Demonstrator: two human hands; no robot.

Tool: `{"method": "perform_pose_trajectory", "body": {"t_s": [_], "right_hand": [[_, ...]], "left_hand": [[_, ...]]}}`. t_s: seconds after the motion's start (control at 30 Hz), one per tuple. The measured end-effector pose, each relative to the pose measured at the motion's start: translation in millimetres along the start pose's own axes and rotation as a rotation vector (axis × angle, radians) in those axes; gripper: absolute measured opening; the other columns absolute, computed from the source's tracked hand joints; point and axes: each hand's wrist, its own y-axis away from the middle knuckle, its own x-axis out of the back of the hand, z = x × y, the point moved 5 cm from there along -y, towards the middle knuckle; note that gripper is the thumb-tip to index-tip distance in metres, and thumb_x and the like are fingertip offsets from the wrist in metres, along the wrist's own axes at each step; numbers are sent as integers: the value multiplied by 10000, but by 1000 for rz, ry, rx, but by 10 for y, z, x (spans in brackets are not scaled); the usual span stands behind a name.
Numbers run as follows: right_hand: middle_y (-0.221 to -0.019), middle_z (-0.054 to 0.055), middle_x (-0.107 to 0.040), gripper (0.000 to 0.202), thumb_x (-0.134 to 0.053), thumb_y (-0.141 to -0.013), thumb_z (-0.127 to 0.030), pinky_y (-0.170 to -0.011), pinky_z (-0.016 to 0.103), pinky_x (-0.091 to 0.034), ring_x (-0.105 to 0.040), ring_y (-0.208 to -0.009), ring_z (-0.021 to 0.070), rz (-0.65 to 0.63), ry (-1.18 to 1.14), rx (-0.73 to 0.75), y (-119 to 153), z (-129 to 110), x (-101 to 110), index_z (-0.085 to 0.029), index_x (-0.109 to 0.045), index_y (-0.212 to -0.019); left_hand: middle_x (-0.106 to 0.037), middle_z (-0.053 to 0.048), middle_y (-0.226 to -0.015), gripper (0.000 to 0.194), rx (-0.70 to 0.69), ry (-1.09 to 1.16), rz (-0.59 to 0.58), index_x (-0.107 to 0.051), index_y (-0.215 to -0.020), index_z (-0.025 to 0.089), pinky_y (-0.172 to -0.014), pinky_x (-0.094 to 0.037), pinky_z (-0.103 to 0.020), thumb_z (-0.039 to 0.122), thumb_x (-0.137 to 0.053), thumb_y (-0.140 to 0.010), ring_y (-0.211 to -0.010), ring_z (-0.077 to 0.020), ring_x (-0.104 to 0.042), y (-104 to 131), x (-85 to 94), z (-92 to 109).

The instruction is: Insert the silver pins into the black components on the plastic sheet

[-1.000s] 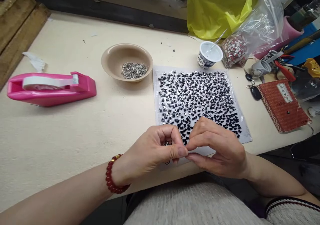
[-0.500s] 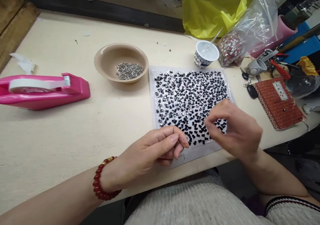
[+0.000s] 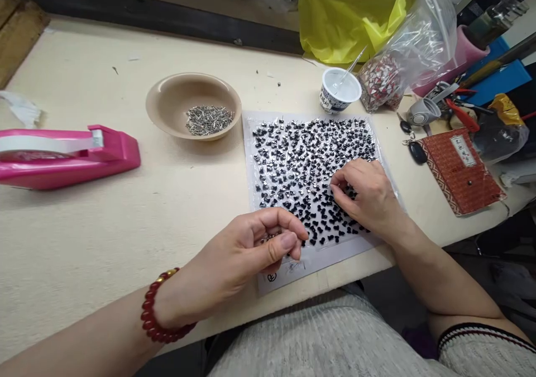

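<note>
A white sheet (image 3: 251,198) under clear plastic carries many small black pieces, several with thin metal pins standing up. My left hand (image 3: 263,243), with a red bead bracelet at the wrist, is curled over the sheet's near left corner; small metal bits show inside its cupped fingers. Over the right part of the sheet, my right hand (image 3: 364,192) has thumb and forefinger pinched at the black pieces; what lies between the fingertips is too small to make out. A tan bowl (image 3: 167,106) with small metal pins (image 3: 209,120) stands behind and left of the sheet.
A pink tape dispenser (image 3: 113,152) lies at the left. Behind the sheet stand a white cup (image 3: 341,89), a clear bag of red and white pieces (image 3: 381,81) and a yellow bag (image 3: 335,25). Keys (image 3: 416,151) and a red pouch (image 3: 464,170) lie right.
My right hand has moved down and left onto the black pieces. My left hand has opened slightly, showing metal bits inside. The whole view has shifted a little.
</note>
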Motion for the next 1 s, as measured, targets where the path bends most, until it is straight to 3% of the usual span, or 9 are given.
{"method": "perform_pose_trajectory", "body": {"t_s": [0.17,0.53,0.7,0.87,1.0], "right_hand": [[-718,16,-606,134,-525,-865,-169,-693,330,-311,-534,-711,151,-4,4,7,-5,11,-28,-183,-543,-733],[-725,15,-610,141,-515,-876,-174,-685,329,-312,-536,-711,147,-10,2,8,-12,2,-31,-180,-549,-740],[-720,14,-614,143,-517,-876,-169,-687,329,-305,-539,-711,148,-8,9,10,-12,-4,-24,-181,-549,-737],[-704,9,-614,154,-523,-872,-172,-682,331,-299,-537,-703,147,9,18,10,-12,-4,-15,-184,-552,-721],[-714,11,-624,158,-526,-873,-176,-687,331,-304,-546,-713,150,3,30,11,-10,-9,-20,-184,-558,-718]], "left_hand": [[-531,22,-706,215,27,29,2,-575,-859,159,-557,-332,-197,371,-584,-894,-628,-86,-408,6,-11,-6],[-587,9,-717,228,42,21,-25,-584,-981,174,-519,-324,-211,384,-572,-893,-568,-87,-401,-9,11,-21],[-601,10,-662,225,34,38,-20,-554,-870,161,-503,-302,-194,384,-565,-903,-556,-79,-394,-3,0,-16],[-514,44,-577,275,41,81,-42,-485,-791,173,-447,-204,-198,415,-539,-911,-483,-65,-297,-9,1,-43],[-414,61,-562,329,-23,31,-54,-441,-726,175,-474,-225,-214,427,-505,-927,-501,-70,-293,-3,12,-27]]}}
